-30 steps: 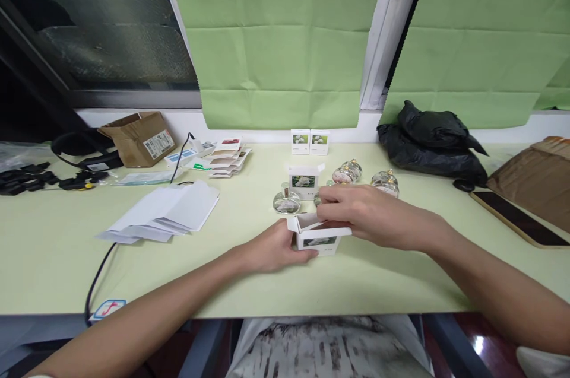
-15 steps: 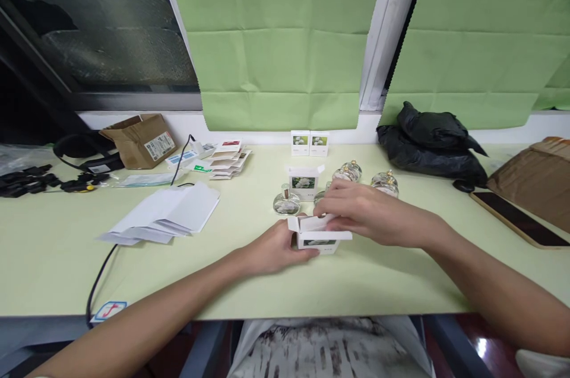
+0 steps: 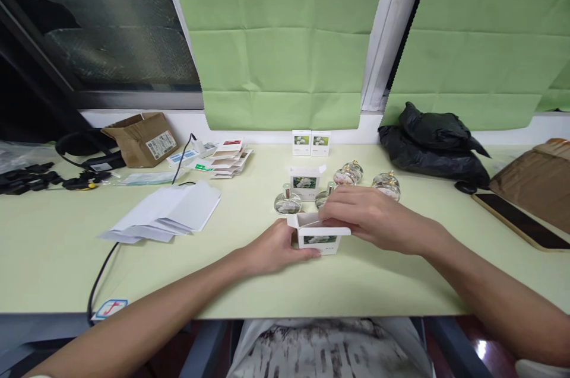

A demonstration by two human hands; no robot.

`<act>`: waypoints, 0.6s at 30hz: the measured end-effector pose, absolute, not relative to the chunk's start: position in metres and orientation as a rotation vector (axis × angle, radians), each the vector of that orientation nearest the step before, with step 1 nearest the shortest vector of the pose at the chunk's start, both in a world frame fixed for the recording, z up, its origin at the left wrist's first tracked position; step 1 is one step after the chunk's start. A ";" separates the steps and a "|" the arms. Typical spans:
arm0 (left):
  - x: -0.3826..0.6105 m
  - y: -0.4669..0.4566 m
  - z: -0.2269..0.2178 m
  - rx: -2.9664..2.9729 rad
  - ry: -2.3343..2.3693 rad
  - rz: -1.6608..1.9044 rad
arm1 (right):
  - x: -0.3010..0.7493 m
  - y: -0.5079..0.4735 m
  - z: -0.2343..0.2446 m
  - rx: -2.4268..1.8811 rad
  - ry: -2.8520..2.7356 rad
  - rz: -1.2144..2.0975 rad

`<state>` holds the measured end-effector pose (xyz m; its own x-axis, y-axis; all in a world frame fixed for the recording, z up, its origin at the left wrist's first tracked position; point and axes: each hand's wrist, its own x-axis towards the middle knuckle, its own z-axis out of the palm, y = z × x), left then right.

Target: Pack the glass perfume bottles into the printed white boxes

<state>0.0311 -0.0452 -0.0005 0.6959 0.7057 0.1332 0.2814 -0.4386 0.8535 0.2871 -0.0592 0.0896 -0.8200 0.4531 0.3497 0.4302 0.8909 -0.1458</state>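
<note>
My left hand (image 3: pixel 278 250) is closed around the left side of a small white perfume box (image 3: pixel 321 243) with a flower picture, its thumb across the front. The top of this box is open, with flaps sticking out left and front. At its back right rim my right hand (image 3: pixel 363 215) has its fingers curled, gripping the edge or side flap; the fingertips are partly hidden. Just behind stands a perfume bottle (image 3: pixel 288 202) with a silver cap, and a second bottle (image 3: pixel 323 198) is partly covered by my right hand. A second open perfume box (image 3: pixel 305 184) stands behind them.
Two closed white boxes (image 3: pixel 310 143) stand by the wall. Round glass bottles with gold tops (image 3: pixel 348 172) sit behind my right hand, another bottle (image 3: pixel 386 184) further right. Folded white papers (image 3: pixel 164 212) lie left; a phone (image 3: pixel 521 221) and black plastic bag (image 3: pixel 434 143) lie right.
My right hand has shifted slightly down and right at the box's rim, showing more of the opening and the bottle behind. My left hand keeps its hold.
</note>
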 end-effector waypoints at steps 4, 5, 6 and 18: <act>0.032 -0.046 0.003 2.028 0.757 0.603 | 0.288 -0.059 0.089 -0.656 -2.666 0.175; 0.032 -0.046 0.004 2.036 0.763 0.597 | 0.288 -0.060 0.089 -0.662 -2.665 0.219; 0.033 -0.047 0.004 2.043 0.771 0.594 | 0.288 -0.060 0.090 -0.670 -2.662 0.257; 0.026 -0.049 -0.006 2.175 0.760 0.872 | 0.293 -0.058 0.090 -0.749 -2.608 0.446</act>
<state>0.0259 -0.0491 -0.0055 0.6078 0.7066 0.3623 0.2624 -0.6094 0.7482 0.2929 -0.0584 0.0903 -0.7814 0.5592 0.2771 0.4353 0.8065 -0.4001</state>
